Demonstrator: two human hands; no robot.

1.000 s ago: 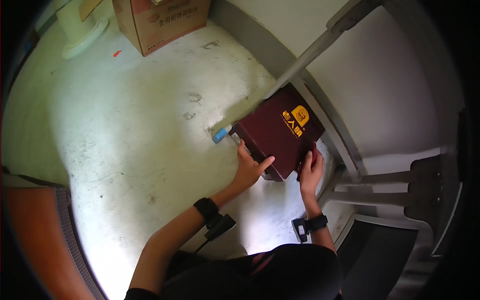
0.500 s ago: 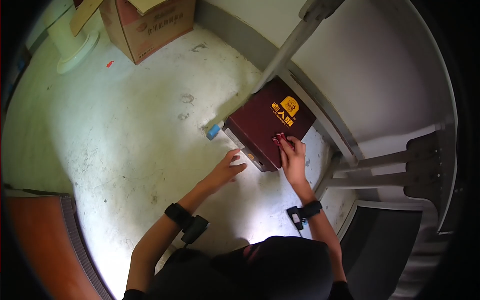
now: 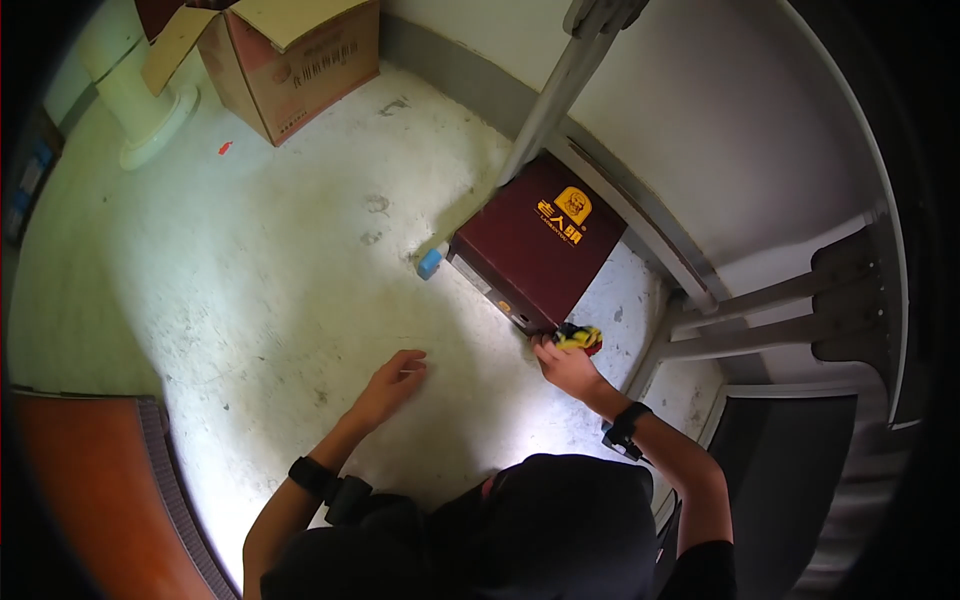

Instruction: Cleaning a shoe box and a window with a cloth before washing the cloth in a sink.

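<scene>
Clothing (image 3: 560, 515), dark, takes up the near edge of the floor (image 3: 270, 290) from where I stand, with a left band (image 3: 312, 475), black, strapped to one wrist and a right band (image 3: 628, 425) on the other. Off to the floor's near left corner stands an orange panel (image 3: 85, 490) with a dark ribbed edge; at its near right corner is a black panel (image 3: 785, 460) in a pale frame. The left hand (image 3: 388, 388) is released, fingers loosely curled over the middle of the floor, well apart from the other. The right hand (image 3: 570, 370) is grasping a small bundle (image 3: 580, 339), yellow, black and red, too blurred for me to make out; it sits just beside the box's near corner, and I cannot tell whether the fingers touch that corner. The box (image 3: 520, 255), dark red with a yellow emblem on top, lies on the floor toward its right edge. By the box's left corner a blue cap (image 3: 430, 264) pokes out, while a grey pole (image 3: 555, 115) slants up from the box's far edge in front of the wall (image 3: 700, 130). Farther off, a red scrap (image 3: 225, 148) lies near a carton (image 3: 300, 85) with flaps spread at the floor's far edge, and a white pedestal (image 3: 140, 110) stands in the far left corner.
</scene>
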